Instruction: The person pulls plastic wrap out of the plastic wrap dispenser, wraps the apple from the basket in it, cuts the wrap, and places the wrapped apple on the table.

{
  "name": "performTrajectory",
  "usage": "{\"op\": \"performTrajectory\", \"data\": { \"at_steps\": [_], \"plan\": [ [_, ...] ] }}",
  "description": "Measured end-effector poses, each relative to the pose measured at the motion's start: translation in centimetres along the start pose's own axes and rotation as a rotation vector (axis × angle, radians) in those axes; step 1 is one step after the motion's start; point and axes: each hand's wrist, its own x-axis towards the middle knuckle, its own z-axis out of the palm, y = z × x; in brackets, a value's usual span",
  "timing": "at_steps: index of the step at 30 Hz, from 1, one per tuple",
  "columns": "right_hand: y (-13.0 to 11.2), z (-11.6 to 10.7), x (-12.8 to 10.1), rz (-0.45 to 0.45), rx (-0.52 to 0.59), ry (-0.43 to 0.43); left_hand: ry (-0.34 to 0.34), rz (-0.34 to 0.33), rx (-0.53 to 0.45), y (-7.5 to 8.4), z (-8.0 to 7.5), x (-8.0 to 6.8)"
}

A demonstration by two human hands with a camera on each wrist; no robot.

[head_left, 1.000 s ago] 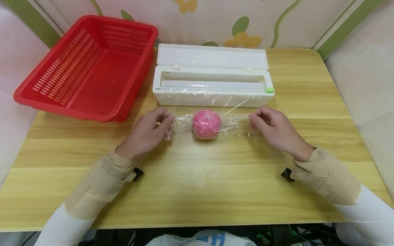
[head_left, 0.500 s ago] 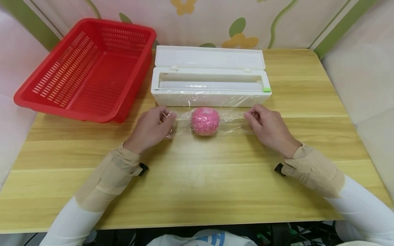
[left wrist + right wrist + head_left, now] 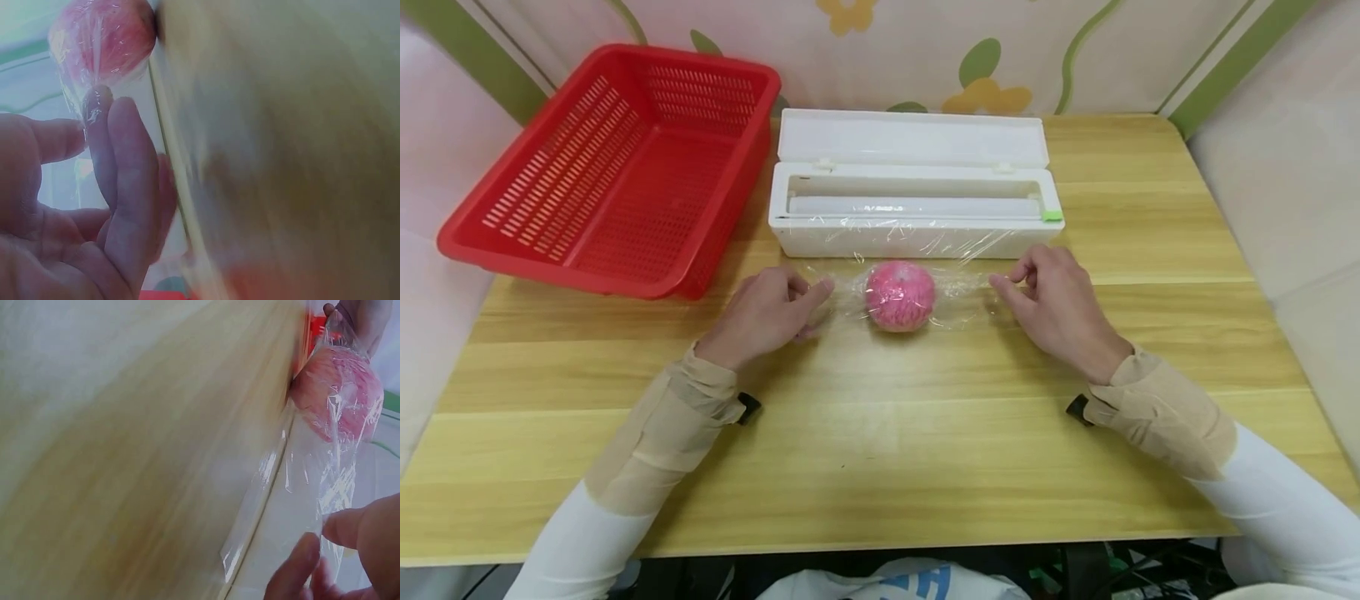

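table (image 3: 281,156) blurred in both wrist views, basket (image 3: 445,237) corner cut off

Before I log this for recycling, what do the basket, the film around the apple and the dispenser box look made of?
The basket looks like glossy red moulded plastic with slotted walls. The film is thin clear plastic wrap, crinkled and glinting. The dispenser box seems matte white hard plastic, though that is less certain.

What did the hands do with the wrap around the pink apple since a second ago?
Both hands slid in a little toward the apple. The left hand and the right hand each kept pinching an end of the plastic wrap, which bunched up shorter on both sides. The apple stayed in about the same place on the table. The red basket and the white wrap box did not move.
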Motion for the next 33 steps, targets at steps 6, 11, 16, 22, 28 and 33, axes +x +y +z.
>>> {"op": "performTrajectory", "data": {
  "at_steps": [6, 11, 16, 22, 28, 33],
  "plan": [
    [-0.1, -0.4, -0.5, 0.086, -0.052, -0.051, -0.016, 0.034, -0.054, -0.3, 0.3, -0.1],
    [0.0, -0.4, -0.4, 0.065, -0.047, -0.083, 0.021, 0.098, -0.097, -0.4, 0.8, -0.1],
    [0.1, -0.2, -0.1, 0.045, -0.021, -0.07, 0.057, 0.105, -0.116, -0.2, 1.2, -0.2],
    [0.2, 0.1, 0.0, 0.024, 0.013, -0.049, 0.107, 0.072, -0.087, 0.0, 1.0, -0.5],
    [0.3, 0.3, 0.0, 0.017, 0.039, -0.028, 0.123, 0.085, -0.075, -0.1, 0.9, -0.5],
    [0.1, 0.4, -0.1, 0.003, 0.049, -0.004, 0.152, 0.086, -0.063, -0.1, 0.8, -0.4]
  ]
}}
